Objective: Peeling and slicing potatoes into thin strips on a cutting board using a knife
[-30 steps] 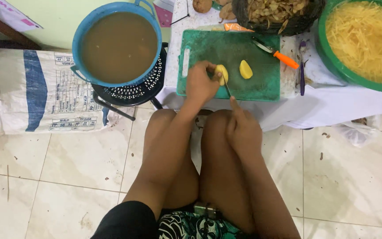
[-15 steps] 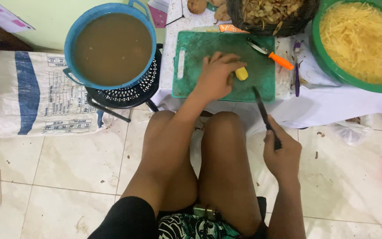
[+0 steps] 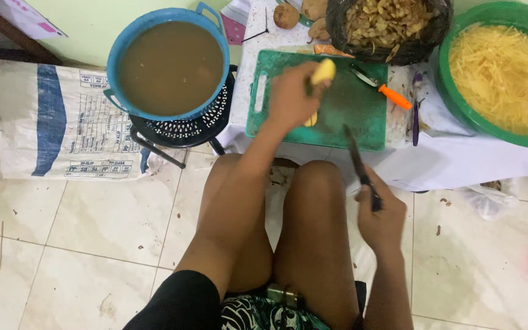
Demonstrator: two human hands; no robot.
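A pale tiled floor (image 3: 93, 244) fills the lower part of the view, with a white woven sack (image 3: 62, 122) bearing a blue stripe lying flat on it at the left. Beside the sack, a blue pot (image 3: 169, 61) full of murky brown liquid sits on a black stand (image 3: 178, 131). On the far right, a green basin (image 3: 502, 73) holds a heap of thin yellow shreds. Between pot and basin stands a low tabletop (image 3: 459, 162) draped in white cloth, carrying a green cutting board (image 3: 343, 116) and, behind it, a black bag (image 3: 392, 27) of brown peelings. Two unpeeled brown tubers (image 3: 300, 12) lie at the tabletop's far edge, just left of the bag.

The person sits with bare knees drawn up against the tabletop. The left hand (image 3: 291, 98) is over the board's left half, its grip closed around a peeled yellow potato piece (image 3: 323, 71) — the piece sticks up past the fingers, lifted off the board. The right hand (image 3: 383, 217) hangs below the tabletop edge beside the right knee, fist wrapped around a dark-handled knife (image 3: 359, 165) whose blade points up toward the board's near edge. An orange-handled peeler (image 3: 383, 88) rests at the board's right edge — just beside a slim purple utensil (image 3: 415, 110) on the cloth.
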